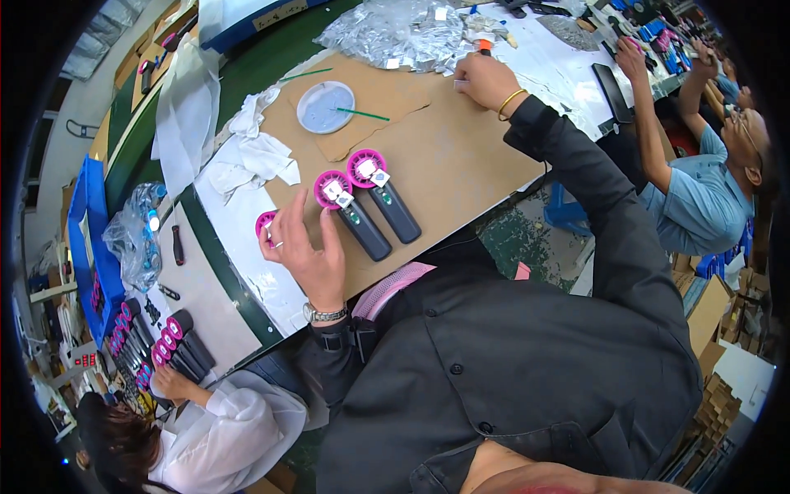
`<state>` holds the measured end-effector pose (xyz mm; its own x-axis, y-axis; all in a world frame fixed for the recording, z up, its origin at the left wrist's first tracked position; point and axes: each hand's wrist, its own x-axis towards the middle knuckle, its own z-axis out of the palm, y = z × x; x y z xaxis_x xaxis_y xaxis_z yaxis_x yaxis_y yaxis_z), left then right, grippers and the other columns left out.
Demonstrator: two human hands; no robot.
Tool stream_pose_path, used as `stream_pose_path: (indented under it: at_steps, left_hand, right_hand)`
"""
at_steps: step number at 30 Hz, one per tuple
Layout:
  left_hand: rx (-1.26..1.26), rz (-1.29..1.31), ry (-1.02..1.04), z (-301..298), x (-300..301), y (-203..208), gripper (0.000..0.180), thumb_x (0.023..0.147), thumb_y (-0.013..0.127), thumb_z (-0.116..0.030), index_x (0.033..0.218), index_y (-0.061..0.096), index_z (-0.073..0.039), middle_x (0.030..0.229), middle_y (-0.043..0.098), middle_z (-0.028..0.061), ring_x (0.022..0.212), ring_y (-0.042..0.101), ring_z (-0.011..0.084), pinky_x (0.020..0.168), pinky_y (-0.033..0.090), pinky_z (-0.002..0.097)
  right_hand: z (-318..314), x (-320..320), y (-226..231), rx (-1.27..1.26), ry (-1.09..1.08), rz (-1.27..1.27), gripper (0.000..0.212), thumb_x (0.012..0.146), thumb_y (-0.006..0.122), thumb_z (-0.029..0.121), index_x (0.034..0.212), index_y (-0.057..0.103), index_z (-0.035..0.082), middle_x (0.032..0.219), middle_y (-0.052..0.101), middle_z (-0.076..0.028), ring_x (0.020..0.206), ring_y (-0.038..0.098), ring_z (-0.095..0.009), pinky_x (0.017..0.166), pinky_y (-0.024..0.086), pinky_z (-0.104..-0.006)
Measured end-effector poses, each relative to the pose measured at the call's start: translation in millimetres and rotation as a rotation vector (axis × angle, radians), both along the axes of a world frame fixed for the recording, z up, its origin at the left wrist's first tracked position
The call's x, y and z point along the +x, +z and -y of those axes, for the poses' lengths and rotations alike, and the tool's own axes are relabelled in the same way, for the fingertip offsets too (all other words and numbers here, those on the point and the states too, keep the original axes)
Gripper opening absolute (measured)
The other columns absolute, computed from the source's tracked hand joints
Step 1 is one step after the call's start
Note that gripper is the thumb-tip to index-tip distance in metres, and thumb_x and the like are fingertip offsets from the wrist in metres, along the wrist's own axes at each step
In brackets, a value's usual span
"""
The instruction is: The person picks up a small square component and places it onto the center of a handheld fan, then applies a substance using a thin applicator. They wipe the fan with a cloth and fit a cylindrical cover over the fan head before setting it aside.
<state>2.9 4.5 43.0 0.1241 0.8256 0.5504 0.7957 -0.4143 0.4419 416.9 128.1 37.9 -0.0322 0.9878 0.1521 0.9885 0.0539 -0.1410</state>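
Note:
Side by side on the brown cardboard lie two black-handled devices with round pink heads, the left one (pixel 362 226) and the right one (pixel 397 212). Small white square pieces rest on their heads. My left hand (pixel 306 257) is beside them, its thumb and fingers apart. Partly behind those fingers shows another round pink head (pixel 264 222); its body is hidden. My right hand (pixel 487 84) is at the far right of the cardboard, fingers curled together, with a small pale piece by the fingertips. What they pinch is unclear. An orange-topped item (pixel 485 45) stands just beyond it.
A round white dish (pixel 326 108) with a green stick (pixel 362 114) across its rim sits on torn cardboard. White cloths (pixel 251 165) lie left of it, a pile of clear plastic bags (pixel 395 33) behind. A screwdriver (pixel 178 245) is farther left. Co-workers sit on both sides.

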Motion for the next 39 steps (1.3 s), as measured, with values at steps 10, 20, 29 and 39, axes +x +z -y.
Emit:
stream_pose_path:
  at_steps: [10, 20, 29, 39]
  left_hand:
    - [-0.098, 0.028, -0.075, -1.6, 6.0, 3.0, 0.080, 0.086, 0.089, -0.024, 0.156, 0.055, -0.008, 0.142, 0.065, 0.0103, 0.137, 0.053, 0.0306, 0.123, 0.021, 0.0565]
    - [-0.138, 0.027, -0.110, -6.6, 3.7, -1.0, 0.086, 0.084, 0.088, -0.019, 0.160, 0.050, -0.007, 0.144, 0.063, 0.0113, 0.139, 0.051, 0.0312, 0.123, 0.021, 0.0563]
    - [-0.141, 0.028, -0.134, -11.6, 3.0, -2.4, 0.086, 0.084, 0.089, -0.014, 0.160, 0.050, -0.005, 0.141, 0.064, 0.0134, 0.138, 0.052, 0.0307, 0.120, 0.024, 0.0548]
    - [-0.133, 0.031, -0.142, -15.0, 3.5, -4.9, 0.084, 0.084, 0.089, -0.013, 0.159, 0.050, -0.003, 0.138, 0.066, 0.0135, 0.136, 0.053, 0.0301, 0.120, 0.024, 0.0528]
  right_hand:
    - [27.1, -116.6, 81.5, -0.074, 0.632, -0.584, 0.016, 0.098, 0.080, 0.014, 0.105, 0.076, 0.000, 0.092, 0.074, -0.013, 0.081, 0.071, -0.025, 0.074, 0.056, -0.0360]
    - [10.2, -199.5, 69.0, -0.361, 0.742, -0.550, 0.017, 0.097, 0.080, 0.015, 0.104, 0.076, 0.000, 0.086, 0.075, -0.014, 0.077, 0.071, -0.026, 0.073, 0.056, -0.0390]
    - [9.9, -209.1, 56.0, -0.405, 0.681, -0.544, 0.014, 0.096, 0.080, 0.015, 0.099, 0.078, 0.001, 0.085, 0.075, -0.013, 0.076, 0.071, -0.027, 0.073, 0.056, -0.0385]
    - [14.2, -214.9, 47.3, -0.334, 0.653, -0.416, 0.017, 0.091, 0.085, 0.016, 0.093, 0.077, 0.002, 0.085, 0.077, -0.012, 0.079, 0.073, -0.029, 0.074, 0.056, -0.0397]
